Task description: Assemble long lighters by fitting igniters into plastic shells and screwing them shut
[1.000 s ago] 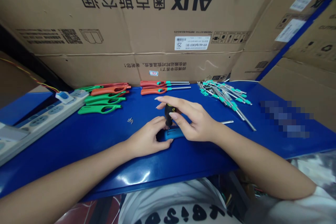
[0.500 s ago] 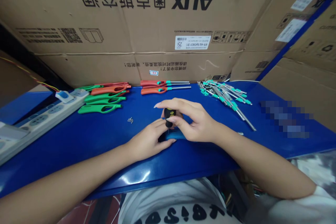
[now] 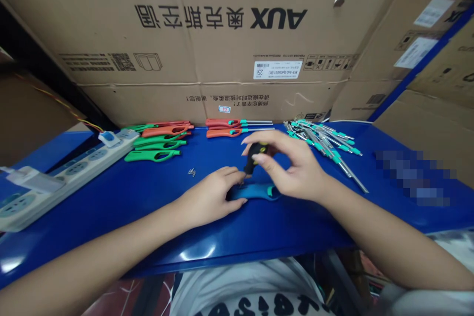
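A blue plastic handle piece (image 3: 255, 191) lies flat on the blue table (image 3: 129, 197) in front of me. My left hand (image 3: 211, 197) presses down on its left end. My right hand (image 3: 292, 168) grips a small black screwdriver (image 3: 255, 154) with a yellow mark. The screwdriver is tilted, with its tip down at the handle piece near my left fingertips. A few tiny screws (image 3: 191, 173) lie on the table to the left of my hands.
Green and orange handles (image 3: 157, 140) lie at the back left, two orange-handled tools (image 3: 237, 127) at the back middle, and a pile of metal rods with teal ends (image 3: 326, 140) at the back right. A white power strip (image 3: 62, 173) lies far left. Cardboard boxes (image 3: 237, 34) wall the back.
My right hand has lifted and shifted to the right, and the screwdriver has tilted from upright. More of the blue handle piece shows. The camera has shifted slightly.
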`<state>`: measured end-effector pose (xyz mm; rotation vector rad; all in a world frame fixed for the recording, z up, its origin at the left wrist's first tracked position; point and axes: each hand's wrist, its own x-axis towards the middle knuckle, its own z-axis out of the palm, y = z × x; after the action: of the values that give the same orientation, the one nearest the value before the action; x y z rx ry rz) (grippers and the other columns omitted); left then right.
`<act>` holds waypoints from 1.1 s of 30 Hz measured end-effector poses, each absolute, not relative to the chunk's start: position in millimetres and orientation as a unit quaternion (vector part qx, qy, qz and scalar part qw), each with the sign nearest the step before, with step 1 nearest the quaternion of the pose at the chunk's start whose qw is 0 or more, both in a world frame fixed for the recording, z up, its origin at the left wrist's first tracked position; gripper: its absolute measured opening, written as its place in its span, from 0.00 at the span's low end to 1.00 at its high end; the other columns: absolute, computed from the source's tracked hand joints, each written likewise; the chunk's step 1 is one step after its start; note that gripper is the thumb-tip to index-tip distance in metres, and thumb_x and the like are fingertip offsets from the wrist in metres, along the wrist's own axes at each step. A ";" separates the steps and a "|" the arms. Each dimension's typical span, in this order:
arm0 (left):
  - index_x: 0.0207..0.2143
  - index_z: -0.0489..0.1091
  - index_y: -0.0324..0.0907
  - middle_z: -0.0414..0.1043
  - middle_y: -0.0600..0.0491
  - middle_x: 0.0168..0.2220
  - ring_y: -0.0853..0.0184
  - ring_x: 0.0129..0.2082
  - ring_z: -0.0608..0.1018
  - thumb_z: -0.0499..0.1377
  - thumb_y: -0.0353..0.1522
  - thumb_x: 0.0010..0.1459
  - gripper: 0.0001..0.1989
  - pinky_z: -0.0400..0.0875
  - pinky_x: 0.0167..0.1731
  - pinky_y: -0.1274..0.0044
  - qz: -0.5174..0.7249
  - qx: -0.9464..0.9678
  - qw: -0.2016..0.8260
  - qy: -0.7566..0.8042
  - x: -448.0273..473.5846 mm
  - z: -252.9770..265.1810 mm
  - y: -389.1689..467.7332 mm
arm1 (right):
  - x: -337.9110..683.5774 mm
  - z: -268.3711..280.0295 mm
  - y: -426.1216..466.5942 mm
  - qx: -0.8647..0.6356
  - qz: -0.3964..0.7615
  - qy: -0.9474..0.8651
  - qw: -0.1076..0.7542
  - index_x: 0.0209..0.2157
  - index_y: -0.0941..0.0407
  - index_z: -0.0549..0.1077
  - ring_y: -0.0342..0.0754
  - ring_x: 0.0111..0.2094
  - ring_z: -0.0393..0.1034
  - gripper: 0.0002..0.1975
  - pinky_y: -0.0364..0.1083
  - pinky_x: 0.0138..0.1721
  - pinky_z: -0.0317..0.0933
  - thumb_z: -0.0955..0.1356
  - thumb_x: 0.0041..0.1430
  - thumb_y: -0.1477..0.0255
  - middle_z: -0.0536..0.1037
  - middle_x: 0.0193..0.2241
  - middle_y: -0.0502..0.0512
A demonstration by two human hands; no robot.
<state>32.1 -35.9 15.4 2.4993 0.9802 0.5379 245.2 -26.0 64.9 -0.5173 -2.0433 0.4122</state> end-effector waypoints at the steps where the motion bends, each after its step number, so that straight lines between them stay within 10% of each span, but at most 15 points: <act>1: 0.53 0.71 0.41 0.76 0.47 0.47 0.57 0.48 0.78 0.66 0.28 0.57 0.21 0.74 0.50 0.67 0.175 0.895 0.195 0.361 29.4 18.8 -35.2 | 249.4 68.3 -22.1 -0.218 0.187 -0.818 0.499 0.51 0.55 0.71 0.42 0.30 0.74 0.11 0.43 0.33 0.72 0.65 0.68 0.72 0.79 0.40 0.55; 5: 0.56 0.70 0.42 0.76 0.47 0.45 0.57 0.45 0.79 0.65 0.28 0.56 0.24 0.75 0.45 0.70 0.127 0.899 0.164 0.385 19.2 22.3 -29.3 | 278.6 72.7 4.1 -0.266 0.200 -0.759 0.560 0.53 0.52 0.67 0.39 0.23 0.71 0.13 0.41 0.25 0.70 0.65 0.69 0.66 0.78 0.40 0.54; 16: 0.58 0.69 0.36 0.70 0.37 0.49 0.52 0.47 0.71 0.48 0.25 0.66 0.21 0.70 0.49 0.61 0.065 0.937 -0.109 0.327 -7.6 44.8 24.8 | 362.7 30.1 64.1 -0.462 -0.112 -0.762 0.440 0.42 0.56 0.72 0.56 0.41 0.74 0.08 0.54 0.41 0.70 0.66 0.62 0.72 0.78 0.39 0.62; 33: 0.54 0.71 0.37 0.70 0.40 0.46 0.53 0.48 0.72 0.51 0.31 0.65 0.19 0.70 0.50 0.62 0.106 0.904 -0.053 0.410 -29.5 16.1 142.1 | 344.8 22.4 56.1 -0.427 -0.087 -0.787 0.435 0.42 0.55 0.71 0.54 0.44 0.72 0.07 0.53 0.47 0.68 0.64 0.64 0.76 0.74 0.42 0.61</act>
<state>-29.5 142.1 16.1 2.9424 1.3327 0.3448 344.8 56.1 22.4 -1.0638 -1.9600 -0.2175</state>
